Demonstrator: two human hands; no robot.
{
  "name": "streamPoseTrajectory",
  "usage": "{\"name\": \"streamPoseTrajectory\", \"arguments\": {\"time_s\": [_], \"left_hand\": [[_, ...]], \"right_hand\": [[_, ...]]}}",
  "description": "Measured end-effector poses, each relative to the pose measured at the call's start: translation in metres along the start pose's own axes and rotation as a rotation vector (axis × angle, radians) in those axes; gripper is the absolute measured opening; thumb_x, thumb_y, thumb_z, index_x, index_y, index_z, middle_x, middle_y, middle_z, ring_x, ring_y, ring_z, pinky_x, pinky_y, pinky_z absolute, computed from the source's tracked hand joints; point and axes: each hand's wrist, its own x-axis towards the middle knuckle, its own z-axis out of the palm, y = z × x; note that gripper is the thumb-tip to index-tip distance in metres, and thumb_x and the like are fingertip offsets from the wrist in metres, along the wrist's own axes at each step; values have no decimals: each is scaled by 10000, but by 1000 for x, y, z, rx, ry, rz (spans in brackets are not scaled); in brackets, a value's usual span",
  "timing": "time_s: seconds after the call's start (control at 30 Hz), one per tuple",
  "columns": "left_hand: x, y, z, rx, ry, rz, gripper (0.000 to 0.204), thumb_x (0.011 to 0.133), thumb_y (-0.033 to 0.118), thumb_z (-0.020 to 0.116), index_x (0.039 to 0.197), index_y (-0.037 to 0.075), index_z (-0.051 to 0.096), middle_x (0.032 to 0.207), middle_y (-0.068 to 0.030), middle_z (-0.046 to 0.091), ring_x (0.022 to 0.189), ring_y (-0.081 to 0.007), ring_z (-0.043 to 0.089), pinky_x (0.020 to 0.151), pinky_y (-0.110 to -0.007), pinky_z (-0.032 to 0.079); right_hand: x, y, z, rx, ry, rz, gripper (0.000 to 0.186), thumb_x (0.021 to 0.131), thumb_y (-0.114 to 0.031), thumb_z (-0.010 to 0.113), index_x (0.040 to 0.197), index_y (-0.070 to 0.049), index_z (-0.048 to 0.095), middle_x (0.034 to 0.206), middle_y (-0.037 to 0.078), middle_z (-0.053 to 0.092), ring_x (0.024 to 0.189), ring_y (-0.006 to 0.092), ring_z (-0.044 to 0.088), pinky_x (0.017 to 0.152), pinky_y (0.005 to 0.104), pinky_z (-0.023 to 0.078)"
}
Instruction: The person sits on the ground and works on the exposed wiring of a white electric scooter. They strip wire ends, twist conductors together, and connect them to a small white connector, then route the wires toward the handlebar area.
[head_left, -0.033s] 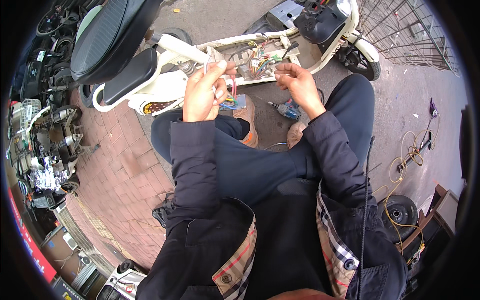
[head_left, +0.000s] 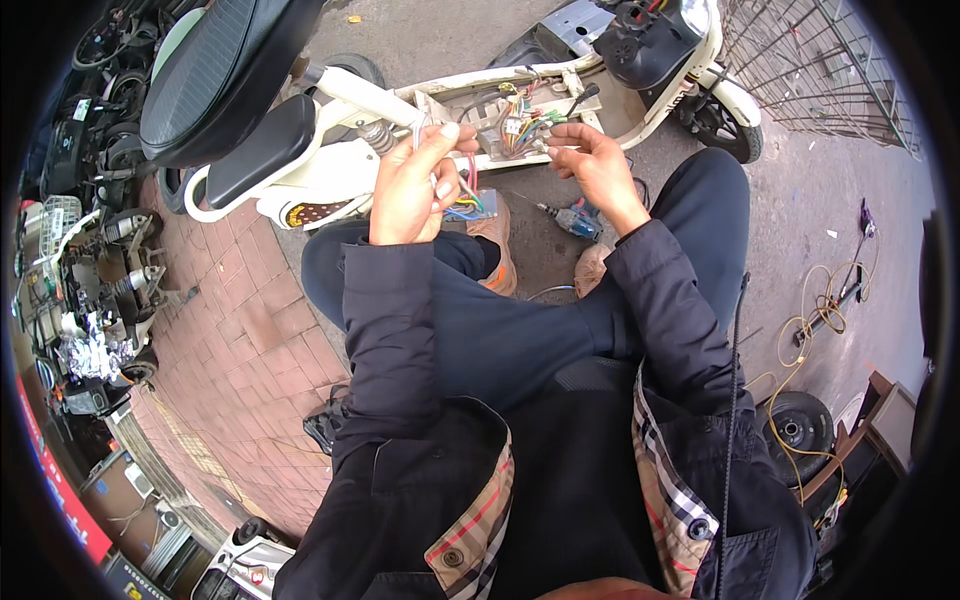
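Note:
A cream electric scooter (head_left: pixel 370 102) stands in front of me with its floor compartment uncovered. Inside lies a bundle of coloured wires and connectors (head_left: pixel 516 127). My left hand (head_left: pixel 412 190) is closed, pinching a pale wire (head_left: pixel 418 130) at the scooter's near side. Beyond its fingers hang red wires, running toward a silver box (head_left: pixel 485 205) with blue, yellow and green leads near my shoe. My right hand (head_left: pixel 600 172) is held just in front of the bundle, thumb and fingers pinched together. What it holds, if anything, is too small to make out.
A blue power drill (head_left: pixel 578 220) lies on the ground between my feet. The black scooter seat (head_left: pixel 225 80) is tilted up at the left. A wire basket (head_left: pixel 800 70) is at the far right; a yellow cable (head_left: pixel 785 370) and a wheel (head_left: pixel 800 430) lie at the right.
My left hand has shifted very slightly to the right, and the right hand's fingertips have moved a little. Both keep their pinch.

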Motion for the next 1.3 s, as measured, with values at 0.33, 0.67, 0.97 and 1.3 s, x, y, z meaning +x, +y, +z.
{"name": "streamPoseTrajectory", "arguments": {"time_s": [0.33, 0.67, 0.97, 1.3], "left_hand": [[13, -31, -2, 45, -24, -133, 329, 1025, 176, 541, 1236, -72, 582, 1098, -180, 678, 535, -51, 468, 413, -194, 323], [39, -78, -1, 220, 90, -168, 330, 983, 109, 570, 1263, -62, 598, 846, -72, 637, 537, -88, 547, 431, -226, 358], [62, -109, 9, 152, 130, -106, 276, 931, 64, 611, 1172, -68, 636, 692, -30, 587, 526, -88, 516, 443, -240, 341], [79, -118, 9, 218, 233, -11, 185, 882, 13, 664, 1050, -55, 701, 721, -36, 647, 521, -77, 505, 455, -245, 368]], "right_hand": [[31, 5, 36, 214, -156, 88, 483, 945, -103, 598, 1382, 59, 470, 1213, 116, 674, 988, 174, 672, 804, 278, 515], [27, 19, 33, 214, -73, 98, 214, 961, -136, 642, 1102, 23, 672, 965, 50, 703, 814, 122, 658, 707, 261, 514], [37, 22, 32, 299, -6, 172, 158, 931, -107, 635, 1015, 17, 686, 828, 52, 686, 703, 124, 631, 649, 268, 515], [47, 21, 31, 308, 1, 200, 140, 903, -109, 653, 961, 12, 695, 821, 66, 694, 691, 127, 630, 639, 264, 514]]}}
